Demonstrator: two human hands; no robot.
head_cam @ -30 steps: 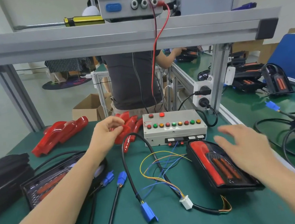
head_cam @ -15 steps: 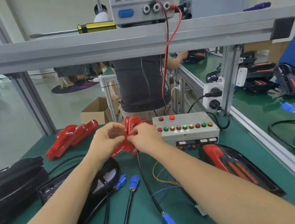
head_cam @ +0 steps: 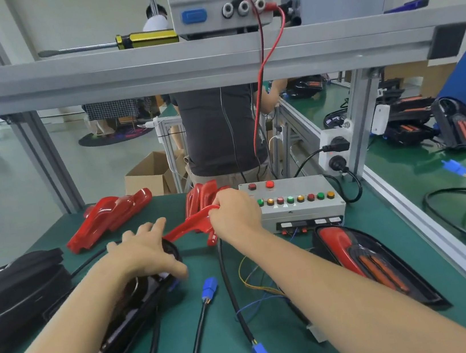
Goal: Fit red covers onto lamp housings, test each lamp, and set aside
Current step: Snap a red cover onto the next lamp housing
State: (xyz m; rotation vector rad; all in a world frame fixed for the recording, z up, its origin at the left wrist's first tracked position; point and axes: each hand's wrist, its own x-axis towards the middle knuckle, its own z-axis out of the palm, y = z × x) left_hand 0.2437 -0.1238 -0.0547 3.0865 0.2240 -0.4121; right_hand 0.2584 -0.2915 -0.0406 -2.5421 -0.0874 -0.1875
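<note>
Both bare forearms reach forward from the bottom of the view and converge toward the middle of the bench. The left hand (head_cam: 143, 253) lies palm down, back toward the camera, its fingers spread and fairly straight, pointing forward and a little to the right; the thumb sticks out toward the right, low and apart from the fingers. The right hand (head_cam: 235, 213) sits just ahead and to the right of it, wrist slightly bent, fingers curled inward in a closed grip around the red cover (head_cam: 191, 227), knuckles turned up.
</note>
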